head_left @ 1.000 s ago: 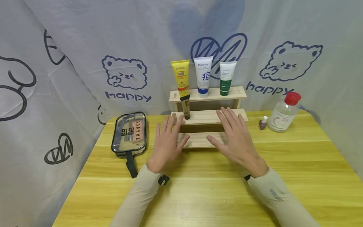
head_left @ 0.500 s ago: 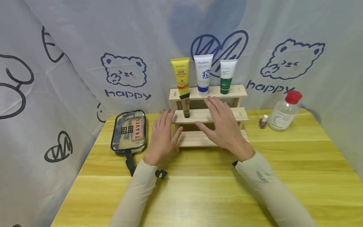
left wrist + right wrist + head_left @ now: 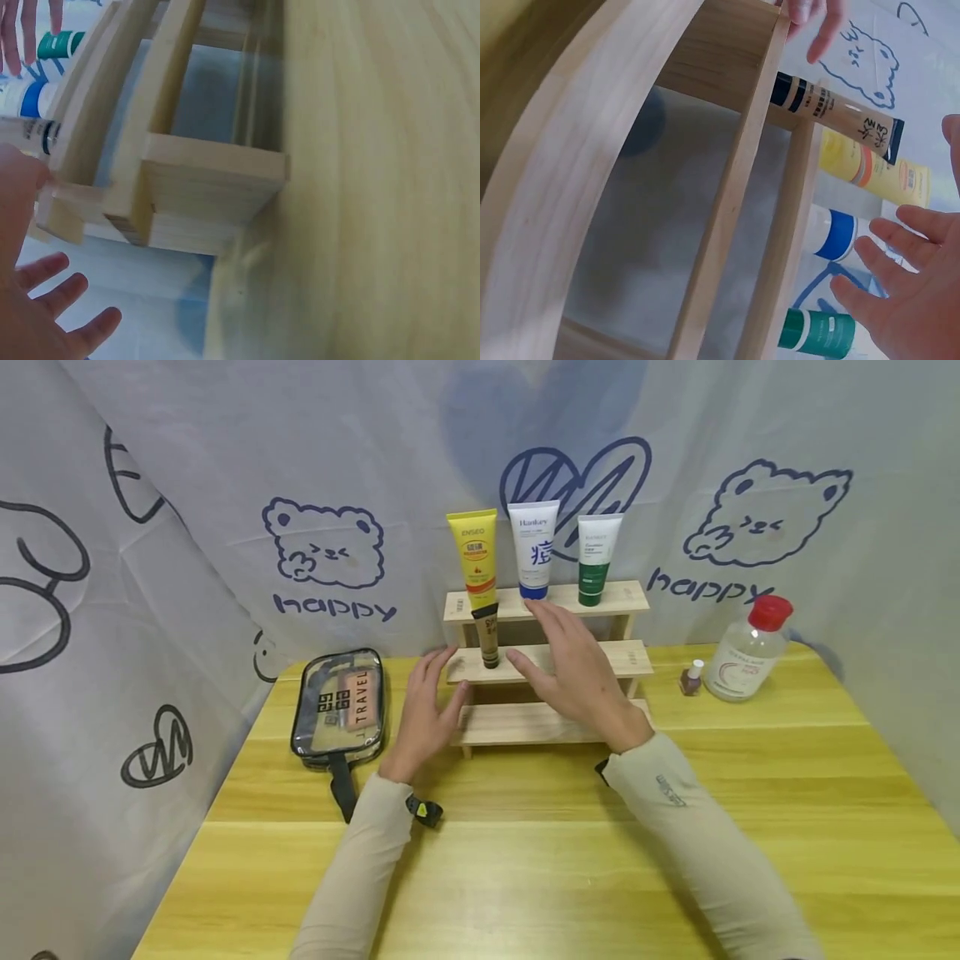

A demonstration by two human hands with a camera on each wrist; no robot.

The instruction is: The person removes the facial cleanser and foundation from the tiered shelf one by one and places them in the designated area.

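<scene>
Centrally, on a wooden table (image 3: 517,877), a three-step wooden rack (image 3: 536,724). Near the left end of its middle step, a small brown tube (image 3: 488,635), upright, cap down; behind on the top step, left to right, a yellow tube (image 3: 474,553), a blue-and-white tube (image 3: 533,545) and a green-and-white tube (image 3: 595,558), all standing.

Beside the rack's left end, the left hand (image 3: 422,714), thumb and fingers spread apart, holding nothing. Above the middle step, the right hand (image 3: 583,681), fingers loosely extended, thumb well parted and just beside the small brown tube, likewise holding nothing. Impossible to tell from these views whether touching the wood.

Apparently reaching in around the small brown tube. Best to move slowly, guide the right thumb in low near the cap, and keep the right fingertips from nudging the blue-and-white tube. Steady the wooden rack from the left against sliding.
</scene>
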